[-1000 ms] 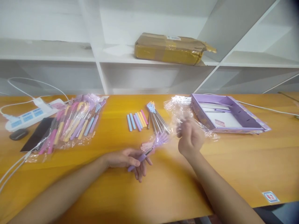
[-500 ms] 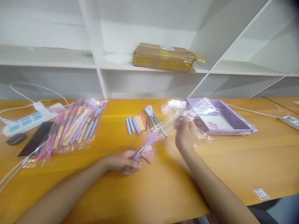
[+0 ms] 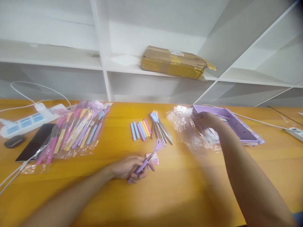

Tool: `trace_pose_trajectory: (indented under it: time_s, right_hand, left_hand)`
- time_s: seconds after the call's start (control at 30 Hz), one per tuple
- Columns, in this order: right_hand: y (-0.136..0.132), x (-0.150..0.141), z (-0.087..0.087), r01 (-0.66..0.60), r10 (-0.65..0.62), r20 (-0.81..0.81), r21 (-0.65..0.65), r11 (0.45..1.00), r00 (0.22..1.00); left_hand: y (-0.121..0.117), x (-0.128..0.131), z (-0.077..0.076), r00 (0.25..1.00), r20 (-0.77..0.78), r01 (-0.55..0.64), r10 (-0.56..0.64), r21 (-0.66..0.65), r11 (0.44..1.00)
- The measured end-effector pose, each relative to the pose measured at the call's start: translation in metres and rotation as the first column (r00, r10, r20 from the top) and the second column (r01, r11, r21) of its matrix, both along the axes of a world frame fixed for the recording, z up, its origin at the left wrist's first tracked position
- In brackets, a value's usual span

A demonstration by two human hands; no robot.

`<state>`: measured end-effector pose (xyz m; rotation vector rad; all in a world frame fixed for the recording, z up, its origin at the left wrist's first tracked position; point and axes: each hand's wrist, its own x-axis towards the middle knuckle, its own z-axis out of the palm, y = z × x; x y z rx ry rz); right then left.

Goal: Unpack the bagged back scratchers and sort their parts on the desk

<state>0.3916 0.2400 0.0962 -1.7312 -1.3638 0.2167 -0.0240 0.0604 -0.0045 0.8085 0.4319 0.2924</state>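
My left hand point(image 3: 132, 170) is closed around the purple grip of a back scratcher point(image 3: 143, 165), whose clawed purple head points up and to the right. A small pink card point(image 3: 153, 158) lies on the table just behind that hand. My right hand point(image 3: 204, 121) is at the left side of a purple box point(image 3: 251, 138), over a heap of crinkled clear plastic bags point(image 3: 187, 132); its fingers are mostly hidden and blurred. Between the hands, farther back, lie metal scratcher rods with clawed heads point(image 3: 163, 130) and several coloured grip sleeves point(image 3: 141, 130).
At left, bagged back scratchers point(image 3: 78, 129) lie near a black flat panel point(image 3: 34, 143), a dark mouse-like object point(image 3: 14, 141) and a white power strip point(image 3: 30, 119) with cables. A taped carton point(image 3: 174, 63) rests on the white shelf point(image 3: 127, 67) behind the table.
My right hand has moved right, from beside the metal rods to the plastic heap at the purple box, carrying clear plastic with it. My left hand still holds the back scratcher.
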Motion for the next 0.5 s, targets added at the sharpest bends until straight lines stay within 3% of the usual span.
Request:
trace_pose_trajectory:
  time_s: [0.1, 0.2, 0.27, 0.37, 0.43, 0.5]
  right_hand:
    - [-0.010, -0.017, -0.008, 0.058, -0.058, 0.123, 0.004, 0.998, 0.991]
    - [-0.053, -0.057, -0.020, -0.013, 0.005, 0.154, 0.050, 0.999, 0.988]
    - [-0.099, -0.095, -0.037, -0.177, 0.184, -0.062, 0.098, 0.979, 0.981]
    - [-0.168, -0.148, -0.068, -0.463, 0.506, -0.321, 0.203, 0.863, 0.801]
    - [-0.199, -0.170, -0.085, -0.634, 0.665, -0.344, 0.214, 0.743, 0.663]
    - [-0.215, -0.180, -0.092, -0.749, 0.759, -0.311, 0.179, 0.639, 0.573]
  left_hand:
    - [0.000, 0.003, -0.004, 0.992, 0.038, -0.125, 0.123, 0.062, 0.990]
    - [-0.003, 0.006, -0.004, 0.982, 0.050, -0.185, 0.179, 0.155, 0.970]
    - [-0.007, 0.008, -0.001, 0.946, 0.019, -0.314, 0.322, 0.289, 0.904]
    - [-0.014, 0.008, 0.007, 0.796, -0.008, -0.502, 0.606, 0.550, 0.667]
    - [-0.018, 0.006, 0.011, 0.767, -0.022, -0.411, 0.641, 0.750, 0.518]
    - [-0.022, 0.005, 0.012, 0.821, -0.054, -0.178, 0.568, 0.921, 0.346]
